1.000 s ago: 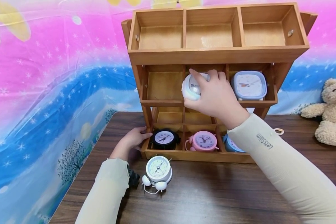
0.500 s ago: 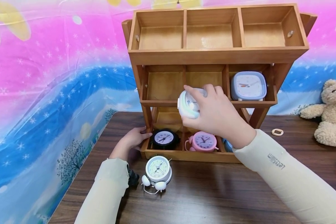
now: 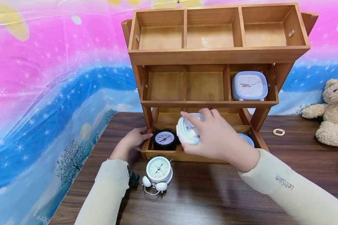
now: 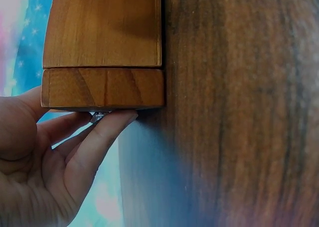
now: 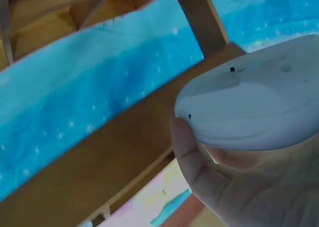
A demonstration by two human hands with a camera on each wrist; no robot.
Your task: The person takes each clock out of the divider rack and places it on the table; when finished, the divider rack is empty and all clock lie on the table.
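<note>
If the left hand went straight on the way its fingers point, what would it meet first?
The left side of the three-tier wooden shelf; the left hand appears to touch it, though exact contact is hard to judge.

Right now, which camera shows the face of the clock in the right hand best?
The head view, because it catches part of the dial of the held clock; the right hand hides some. The right wrist view shows the clock's casing up close but not its dial. The left wrist view doesn't show that clock.
</note>
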